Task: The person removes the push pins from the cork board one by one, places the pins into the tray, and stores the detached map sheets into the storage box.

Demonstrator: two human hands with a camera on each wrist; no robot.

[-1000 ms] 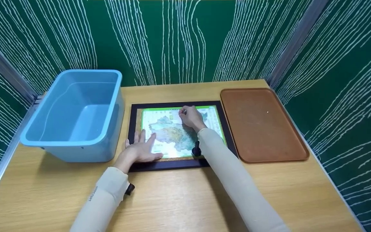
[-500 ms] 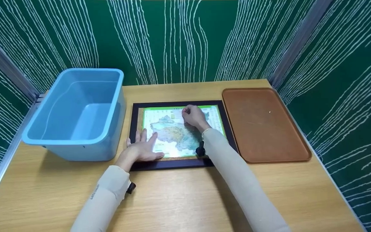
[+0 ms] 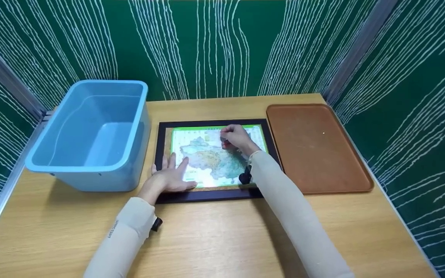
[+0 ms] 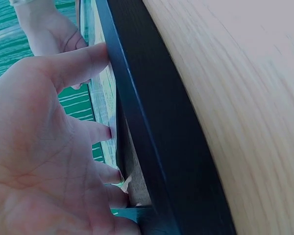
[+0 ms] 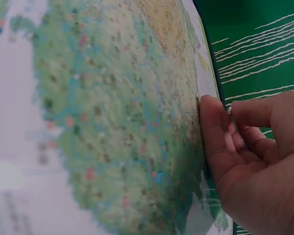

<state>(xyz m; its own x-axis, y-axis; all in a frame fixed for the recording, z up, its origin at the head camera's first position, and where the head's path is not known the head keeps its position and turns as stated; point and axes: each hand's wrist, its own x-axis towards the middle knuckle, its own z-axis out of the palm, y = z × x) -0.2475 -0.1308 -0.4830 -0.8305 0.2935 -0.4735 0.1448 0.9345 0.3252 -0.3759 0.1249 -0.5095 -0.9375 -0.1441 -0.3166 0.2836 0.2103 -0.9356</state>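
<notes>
One table [image 3: 207, 239] amid green walls [image 3: 185, 50]

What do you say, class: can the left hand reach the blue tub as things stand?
Probably yes: the left hand touches the framed map near the blue tub, and nothing visible stands between hand and tub.

Walls [image 3: 261, 34]: dk grn w/ wht wavy lines, back + both sides
Posts [image 3: 355, 52]: gray metal, L & R back corners
Tabletop [image 3: 207, 247]: lt wood, grained
Light: soft sheen, front ctr
</notes>
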